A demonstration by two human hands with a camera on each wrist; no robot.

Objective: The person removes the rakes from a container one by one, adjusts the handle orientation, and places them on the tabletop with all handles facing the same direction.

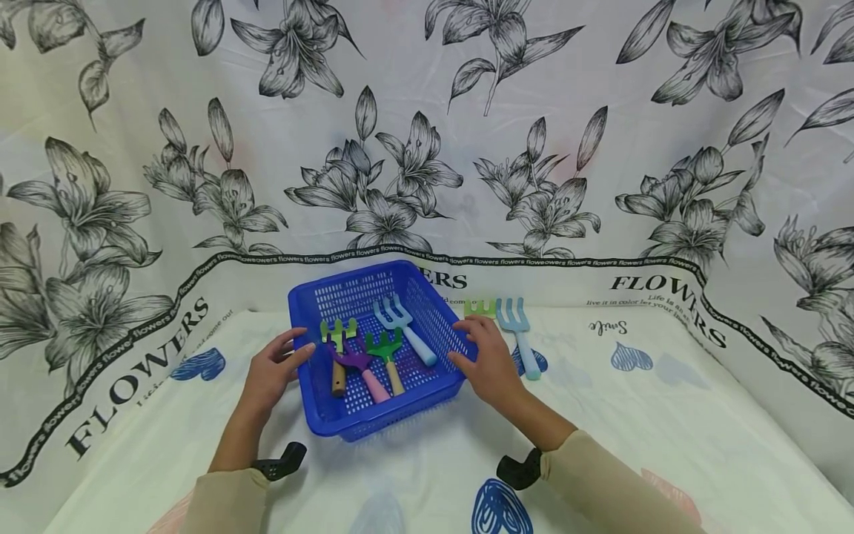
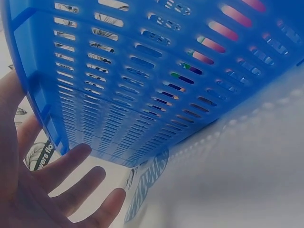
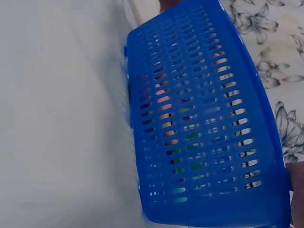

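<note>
A blue perforated plastic basket (image 1: pixel 399 405) is held between both hands. My left hand (image 1: pixel 270 368) grips its left rim, thumb over the edge; in the left wrist view the other fingers (image 2: pixel 71 164) spread along the outer side. On the opposite rim, my right hand (image 1: pixel 492 361) holds with curled fingers. Inside lie small garden forks: a light blue one (image 1: pixel 419 344), a green one with a beige handle (image 1: pixel 394 374), a purple one with a pink handle (image 1: pixel 375 386), and a yellow-green one with a brown handle (image 1: pixel 338 380). Whether the basket's base touches the cloth, I cannot tell.
Just right of the basket, a second light blue fork (image 1: pixel 524 354) lies on the white heart-printed cloth (image 1: pixel 600 430). Behind my right hand a lime-green fork (image 1: pixel 485 305) is partly hidden. A flower-printed curtain (image 1: pixel 467 178) stands at the back and sides.
</note>
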